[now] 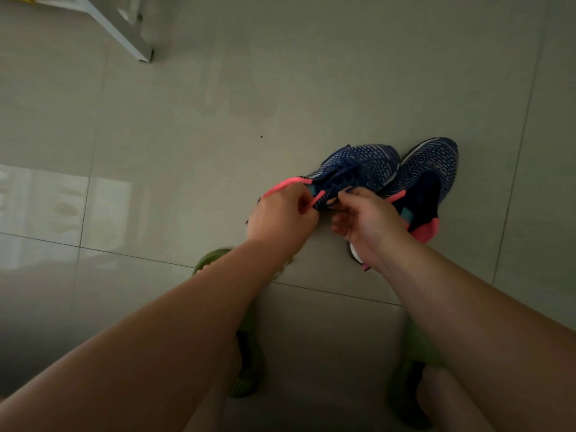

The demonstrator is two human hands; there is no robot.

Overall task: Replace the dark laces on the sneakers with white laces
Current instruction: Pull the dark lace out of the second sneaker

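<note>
Two dark blue knit sneakers with pink heel parts stand side by side on the tiled floor. The left sneaker (358, 169) still carries a dark blue lace (341, 179) across its tongue. My left hand (282, 218) grips the collar of that sneaker by its pink heel tab. My right hand (366, 221) pinches a loop of the dark lace near the top eyelets. The right sneaker (431, 182) stands free beside it, partly behind my right hand. No white lace shows in the head view.
Grey glossy floor tiles (187, 126) spread all around. A white furniture leg (124, 29) stands at the far left. My feet in green slippers (246, 353) are below my forearms, close to the sneakers.
</note>
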